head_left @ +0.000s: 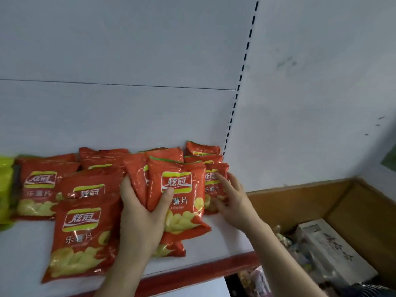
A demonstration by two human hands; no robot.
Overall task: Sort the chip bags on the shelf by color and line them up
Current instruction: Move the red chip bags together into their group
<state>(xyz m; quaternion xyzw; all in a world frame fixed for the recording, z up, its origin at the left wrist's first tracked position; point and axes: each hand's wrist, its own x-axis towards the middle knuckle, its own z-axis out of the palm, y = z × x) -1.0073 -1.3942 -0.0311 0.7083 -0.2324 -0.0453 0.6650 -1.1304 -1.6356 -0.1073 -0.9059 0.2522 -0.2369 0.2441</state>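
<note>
Several red chip bags lie on a white shelf (222,239). My left hand (142,213) grips a small stack of red bags (182,202), thumb across the front one, fingers behind the stack. My right hand (232,199) rests with spread, fairly straight fingers on another red bag (212,176) at the shelf's right end. More red bags (81,239) lie flat or overlapping to the left. Yellow-green bags (5,189) show at the far left edge.
The shelf has a red front lip (192,275) and a white back panel with a slotted upright (235,99). To the right and below stands an open cardboard box (342,202) holding a white carton (330,247) and mixed packets.
</note>
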